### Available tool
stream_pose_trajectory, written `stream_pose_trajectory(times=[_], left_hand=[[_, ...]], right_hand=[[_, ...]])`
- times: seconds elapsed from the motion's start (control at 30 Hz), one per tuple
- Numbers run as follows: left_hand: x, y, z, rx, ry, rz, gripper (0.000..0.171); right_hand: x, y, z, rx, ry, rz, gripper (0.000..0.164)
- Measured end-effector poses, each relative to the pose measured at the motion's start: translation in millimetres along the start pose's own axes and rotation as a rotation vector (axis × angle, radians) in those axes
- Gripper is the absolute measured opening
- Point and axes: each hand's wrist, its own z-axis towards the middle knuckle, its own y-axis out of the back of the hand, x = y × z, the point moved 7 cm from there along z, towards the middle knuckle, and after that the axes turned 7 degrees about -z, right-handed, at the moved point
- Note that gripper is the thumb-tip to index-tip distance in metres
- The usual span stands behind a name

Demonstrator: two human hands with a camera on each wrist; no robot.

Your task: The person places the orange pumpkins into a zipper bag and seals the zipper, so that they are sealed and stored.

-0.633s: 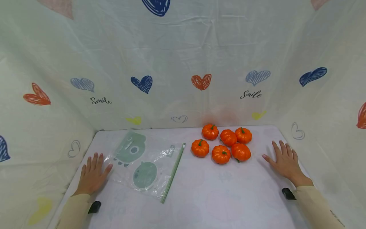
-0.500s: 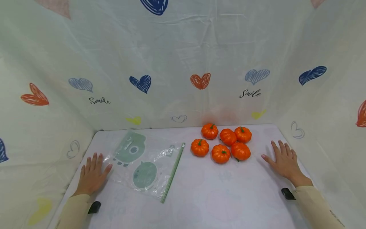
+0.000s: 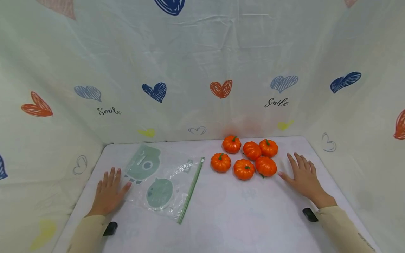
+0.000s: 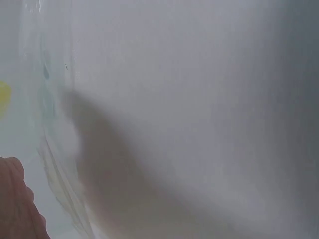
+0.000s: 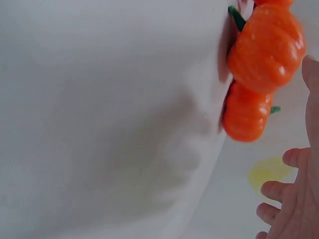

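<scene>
My left hand (image 3: 109, 191) is spread at the left edge of a clear zip bag (image 3: 181, 182) with green cartoon prints and a green zip strip. Its thumb reaches over the bag's border; whether it touches cannot be told. Part of that hand shows at the lower left of the left wrist view. Just right of several small orange pumpkins (image 3: 244, 169) with green stems, my right hand (image 3: 305, 181) hovers with fingers spread and nothing held. In the right wrist view, two pumpkins (image 5: 266, 50) stand close to the thumb, with a bit of another above.
A white table (image 3: 227, 218) lies under everything. Pale curtains (image 3: 196, 52) printed with hearts and the word Smile rise at the back and both sides. A black wrist device (image 3: 310, 214) sits under the right sleeve, and another (image 3: 110, 228) by the left.
Both hands have moved inward: the right one leftward to the pumpkins, the left one slightly rightward to the bag. Bag and pumpkins stay in place; the view shifts slightly.
</scene>
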Motion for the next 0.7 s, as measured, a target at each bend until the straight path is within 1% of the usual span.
stream_pose_trajectory(times=[0.17, 0.33, 0.5, 0.7], left_hand=[[-13.7, -4.3, 0.5, -0.02, -0.031, -0.007, 0.091], [-30.0, -8.5, -0.3, -0.036, -0.072, 0.026, 0.089], [-47.7, -14.4, -1.8, -0.027, -0.103, 0.033, 0.088], [-70.7, -23.3, -2.7, -0.018, -0.164, 0.025, 0.085]], right_hand=[[17.4, -0.9, 3.6, 0.027, 0.023, 0.001, 0.091], [29.7, -4.0, 5.5, 0.054, 0.036, -0.007, 0.089], [36.7, -7.6, 6.6, 0.04, 0.045, -0.011, 0.087], [42.5, -10.7, 8.9, 0.053, 0.029, -0.01, 0.086]])
